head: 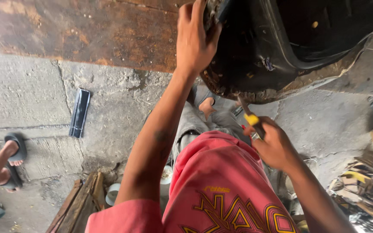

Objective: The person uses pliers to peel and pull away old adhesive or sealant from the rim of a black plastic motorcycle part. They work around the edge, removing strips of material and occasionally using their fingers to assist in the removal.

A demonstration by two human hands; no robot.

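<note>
A large black tyre [277, 43] with a ragged, rust-coloured lower edge fills the upper right. My left hand [194, 39] is raised and grips the tyre's left rim. My right hand [272, 144] holds a yellow-handled tool [252, 121] whose blade points up at the tyre's frayed bottom edge. Below me are my red shirt [221, 185] and grey trousers [191, 123], with one bare foot [207, 107] showing under the tyre.
A rusty metal sheet [87, 30] lies across the top left. A black strip [79, 113] lies on the concrete floor [26, 95]. Another person's foot in a black sandal [11, 151] is at the left edge. Wood scraps and debris [368, 181] pile at right; a wooden piece [80, 203] and white cup [113, 193] sit below.
</note>
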